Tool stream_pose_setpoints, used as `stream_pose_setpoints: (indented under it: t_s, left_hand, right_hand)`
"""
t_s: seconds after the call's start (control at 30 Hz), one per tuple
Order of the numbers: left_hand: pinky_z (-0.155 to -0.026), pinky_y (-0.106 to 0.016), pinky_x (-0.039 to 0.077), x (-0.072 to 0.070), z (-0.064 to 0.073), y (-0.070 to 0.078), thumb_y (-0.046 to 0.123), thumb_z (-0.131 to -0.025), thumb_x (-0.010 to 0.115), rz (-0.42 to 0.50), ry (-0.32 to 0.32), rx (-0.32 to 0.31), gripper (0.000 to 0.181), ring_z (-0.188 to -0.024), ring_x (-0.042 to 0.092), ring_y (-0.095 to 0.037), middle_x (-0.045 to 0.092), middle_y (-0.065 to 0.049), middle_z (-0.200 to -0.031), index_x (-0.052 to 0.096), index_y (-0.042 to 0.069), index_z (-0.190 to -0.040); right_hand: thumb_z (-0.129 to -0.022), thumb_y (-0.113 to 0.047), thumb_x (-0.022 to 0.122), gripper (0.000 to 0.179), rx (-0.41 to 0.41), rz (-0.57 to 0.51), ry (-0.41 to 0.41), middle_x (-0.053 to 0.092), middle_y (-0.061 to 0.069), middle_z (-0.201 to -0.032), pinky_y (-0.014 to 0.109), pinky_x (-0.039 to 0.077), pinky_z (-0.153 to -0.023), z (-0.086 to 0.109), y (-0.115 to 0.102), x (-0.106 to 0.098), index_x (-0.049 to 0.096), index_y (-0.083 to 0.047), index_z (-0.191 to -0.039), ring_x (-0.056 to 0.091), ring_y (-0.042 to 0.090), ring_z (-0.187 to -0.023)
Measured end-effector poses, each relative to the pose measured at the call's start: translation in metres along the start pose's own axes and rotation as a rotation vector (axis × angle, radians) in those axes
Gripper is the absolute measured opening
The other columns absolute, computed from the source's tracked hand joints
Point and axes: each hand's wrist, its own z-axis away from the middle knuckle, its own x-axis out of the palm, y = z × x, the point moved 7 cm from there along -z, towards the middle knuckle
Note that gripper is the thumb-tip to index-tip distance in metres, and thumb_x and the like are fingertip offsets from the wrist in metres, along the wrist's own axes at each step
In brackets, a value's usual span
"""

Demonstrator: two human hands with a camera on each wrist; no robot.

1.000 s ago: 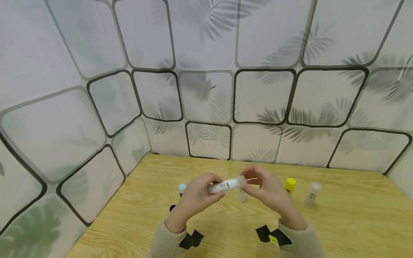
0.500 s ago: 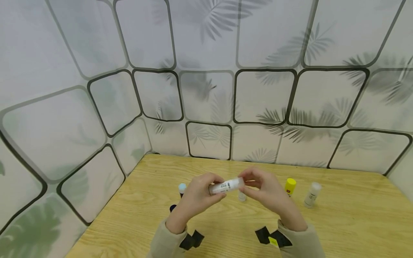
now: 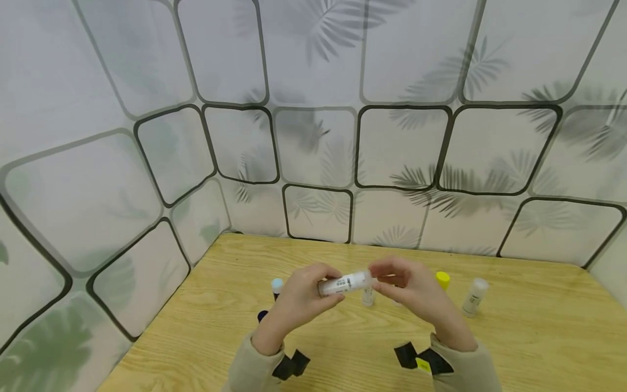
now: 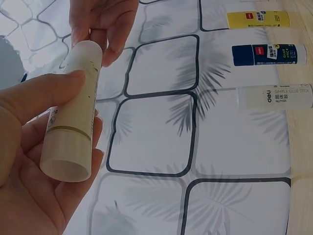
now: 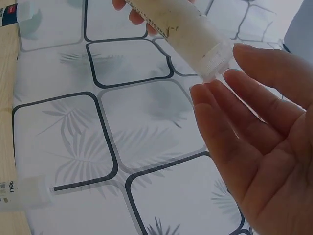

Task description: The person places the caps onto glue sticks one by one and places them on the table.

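Note:
A white glue stick (image 3: 345, 283) is held tilted above the table by my left hand (image 3: 306, 296). In the left wrist view the thumb presses along its barrel (image 4: 78, 105) and the fingers wrap behind it. My right hand (image 3: 413, 288) is at its far end, with the fingers rather straight and spread from the thumb. The right wrist view shows those fingertips (image 5: 200, 93) close round the stick's clear end (image 5: 215, 61); whether they touch it is hard to tell. Below stands another white glue stick (image 3: 368, 297), partly hidden.
On the wooden table (image 3: 343, 348), a yellow-capped glue stick (image 3: 443, 280) and a clear-capped white one (image 3: 474, 297) stand at the right. At the left are a light-blue-topped stick (image 3: 277, 286) and a dark-blue-topped item (image 3: 262, 315), partly hidden. Patterned cloth (image 3: 313, 147) rises behind.
My right hand has shifted slightly right, its fingertips loosening from the glue stick's end, and now covers more of the yellow glue stick. My left hand keeps its grip nearly still.

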Motion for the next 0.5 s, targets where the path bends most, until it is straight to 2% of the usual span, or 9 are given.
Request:
stream_pose_setpoints:
  t_s: [0.2,0.4,0.5]
  left_hand:
    - [-0.061,-0.019,0.045,-0.001,0.0,0.004,0.01,-0.072,0.073,-0.014,0.015,0.039,0.025,-0.072,0.055,-0.008,0.06,0.0,-0.087,0.061,0.007,-0.094]
    - [-0.06,-0.019,0.045,-0.003,0.0,0.009,0.009,-0.072,0.073,-0.055,0.057,0.065,0.023,-0.07,0.054,-0.007,0.06,-0.001,-0.085,0.062,0.007,-0.092]
    - [-0.059,-0.018,0.044,-0.004,0.001,0.011,0.009,-0.071,0.074,-0.072,0.085,0.101,0.023,-0.069,0.053,-0.007,0.06,-0.001,-0.083,0.063,0.006,-0.09]
  right_hand:
    - [-0.08,0.003,0.061,0.023,-0.081,-0.023,-0.03,0.058,0.017,-0.101,0.028,0.049,-0.074,0.0,-0.005,0.002,0.06,0.007,-0.102,0.059,0.015,-0.089]
    - [-0.08,0.005,0.06,0.022,-0.069,-0.037,-0.016,0.058,0.019,-0.101,0.027,0.049,-0.072,0.0,-0.004,0.002,0.06,0.008,-0.102,0.059,0.016,-0.089]
    - [-0.08,0.004,0.06,0.023,-0.06,-0.04,-0.007,0.058,0.018,-0.101,0.027,0.05,-0.071,0.0,-0.005,0.003,0.06,0.008,-0.102,0.059,0.016,-0.089]
